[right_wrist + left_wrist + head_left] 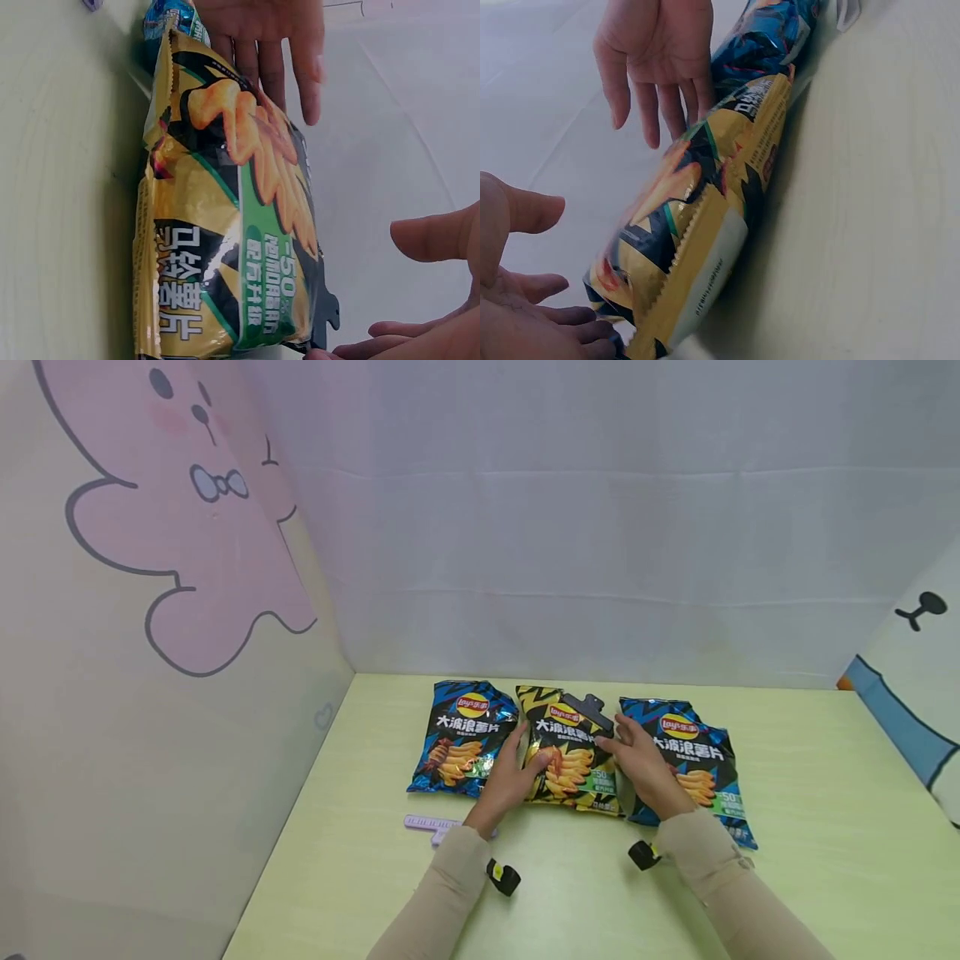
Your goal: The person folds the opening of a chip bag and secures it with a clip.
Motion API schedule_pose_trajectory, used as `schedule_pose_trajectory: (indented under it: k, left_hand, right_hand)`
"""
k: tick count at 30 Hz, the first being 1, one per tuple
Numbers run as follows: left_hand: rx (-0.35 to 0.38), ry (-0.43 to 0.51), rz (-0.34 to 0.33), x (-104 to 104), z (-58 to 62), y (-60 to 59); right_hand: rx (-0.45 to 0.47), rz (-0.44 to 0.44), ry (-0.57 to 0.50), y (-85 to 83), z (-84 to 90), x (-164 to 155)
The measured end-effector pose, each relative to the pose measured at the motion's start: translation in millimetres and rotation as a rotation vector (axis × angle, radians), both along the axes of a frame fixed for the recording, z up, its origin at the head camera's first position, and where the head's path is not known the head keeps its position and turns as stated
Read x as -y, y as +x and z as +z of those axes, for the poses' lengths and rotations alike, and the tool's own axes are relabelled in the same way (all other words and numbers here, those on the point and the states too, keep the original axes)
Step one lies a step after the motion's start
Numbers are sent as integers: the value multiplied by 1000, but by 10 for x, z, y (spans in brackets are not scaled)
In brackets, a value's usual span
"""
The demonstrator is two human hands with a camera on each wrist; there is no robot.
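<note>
The glossy yellow chip bag [567,764], dark clip [588,711] near its top, lay between left hand [513,774] and right hand [647,767], fingers loosely apart. Left of it lay one blue bag [463,735] and lilac clip [427,822]; right, another blue bag [708,756], partly hand-covered.

A: Head view?
B: High, set back; faces forward and down across the tabletop [562,893] to the back wall [600,543].
A: Left wrist?
B: Low, close in, turned sideways; looks rightward past the yellow bag [697,202].
A: Right wrist?
B: Similarly near, facing leftward, also sideways.
A: Overlap?
B: Wrist views share yellow bag, left hand [510,781], right hand [645,764]; head view has them smaller.
</note>
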State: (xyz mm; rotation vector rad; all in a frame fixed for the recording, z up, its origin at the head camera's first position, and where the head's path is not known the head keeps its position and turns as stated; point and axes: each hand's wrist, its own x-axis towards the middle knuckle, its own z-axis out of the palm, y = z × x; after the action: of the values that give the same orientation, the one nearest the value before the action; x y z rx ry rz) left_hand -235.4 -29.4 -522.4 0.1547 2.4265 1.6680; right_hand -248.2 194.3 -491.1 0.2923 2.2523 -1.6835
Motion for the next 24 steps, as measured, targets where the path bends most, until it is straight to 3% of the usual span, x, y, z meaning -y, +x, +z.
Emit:
schedule_pose_trajectory:
  k: [10,24]
  left_hand:
    - [-55,53,11,-115,153,-30]
    - [-67,78,-25,-317,252,-16]
  right_hand:
    - [-111,22,-11,116,151,-78]
    - [-167,-11,129,345,214,-408]
